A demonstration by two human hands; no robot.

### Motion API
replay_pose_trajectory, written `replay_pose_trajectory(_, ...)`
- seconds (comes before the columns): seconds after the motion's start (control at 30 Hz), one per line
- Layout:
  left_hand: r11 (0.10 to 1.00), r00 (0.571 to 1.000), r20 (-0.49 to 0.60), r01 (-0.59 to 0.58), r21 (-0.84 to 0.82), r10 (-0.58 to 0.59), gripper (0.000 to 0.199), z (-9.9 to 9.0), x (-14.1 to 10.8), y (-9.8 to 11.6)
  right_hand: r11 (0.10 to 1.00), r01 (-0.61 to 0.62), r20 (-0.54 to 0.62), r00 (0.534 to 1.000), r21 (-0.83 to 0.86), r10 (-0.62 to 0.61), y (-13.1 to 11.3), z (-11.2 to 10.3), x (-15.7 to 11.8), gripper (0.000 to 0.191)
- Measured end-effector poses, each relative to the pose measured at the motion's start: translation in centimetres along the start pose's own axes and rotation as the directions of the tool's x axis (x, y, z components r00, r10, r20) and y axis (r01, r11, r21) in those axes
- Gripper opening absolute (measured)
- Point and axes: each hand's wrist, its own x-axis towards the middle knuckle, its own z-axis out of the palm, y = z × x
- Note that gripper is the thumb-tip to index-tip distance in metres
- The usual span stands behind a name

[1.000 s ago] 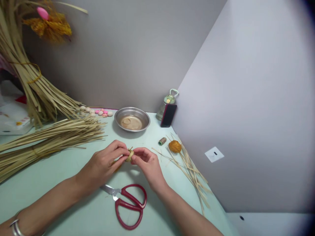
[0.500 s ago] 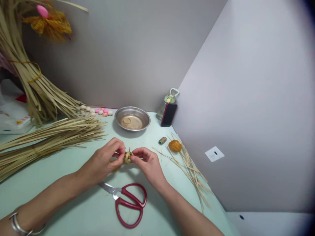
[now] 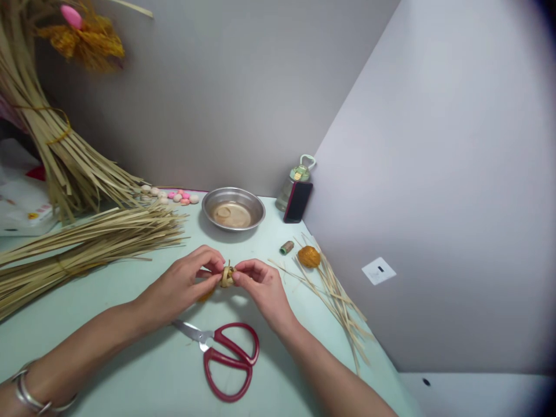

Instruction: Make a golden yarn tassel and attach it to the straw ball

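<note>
Between my fingertips is a small woven straw ball [image 3: 227, 277], with a short end sticking up from its top. My left hand [image 3: 193, 278] pinches its left side, and my right hand [image 3: 260, 284] grips the right side between thumb and fingers. Some orange-brown fibre [image 3: 207, 295] shows below my left fingers; whether it joins the ball I cannot tell. Just below my hands lie scissors [image 3: 230, 362] with red handles, their blade tips partly hidden by my left forearm.
A metal bowl of water [image 3: 233, 227] stands at the back. Bundles of straw strips [image 3: 99, 243] fill the left side. At right are an orange yarn ball [image 3: 308, 256], a small spool [image 3: 286, 248], loose strips [image 3: 343, 307], a phone [image 3: 298, 202] and a bottle [image 3: 284, 191]. Pink and white beads [image 3: 178, 197] lie behind.
The woven ball has shifted very slightly right in my fingers, and my left hand's fingers have moved a little on it. Everything else stays in place.
</note>
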Motion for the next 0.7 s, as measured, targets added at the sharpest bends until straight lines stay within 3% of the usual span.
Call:
replay_pose_trajectory(0.2,0.999,1.0,-0.003,0.016,0.03,-0.016,0.013,0.3,-0.1,0.1,0.998,0.011,0.056,0.998,-0.065,-0.008,-0.1,0.0,-0.2,0.017)
replay_pose_trajectory(0.33,0.999,0.999,-0.032,0.019,0.048,-0.018,0.012,0.0,0.0,-0.1,0.969,0.112,0.152,0.985,-0.221,-0.08,-0.3,-0.6,-0.3,0.016)
replay_pose_trajectory(0.4,0.997,0.999,-0.03,0.018,0.077,-0.016,0.011,-0.2,0.0,-0.4,0.919,0.191,0.193,0.973,-0.344,-0.13,-0.5,-1.0,-0.4,0.017)
replay_pose_trajectory(0.57,0.993,0.997,-0.029,0.077,0.085,-0.075,0.012,-0.5,0.1,-0.7,0.692,0.326,0.204,0.945,-0.644,-0.255,-0.9,-1.9,-0.4,0.016)
replay_pose_trajectory(0.7,0.988,0.99,0.003,0.139,0.07,-0.14,0.016,-0.5,-0.1,-0.2,0.766,0.246,0.156,0.969,-0.594,-0.19,-1.3,-2.1,-0.4,0.02)
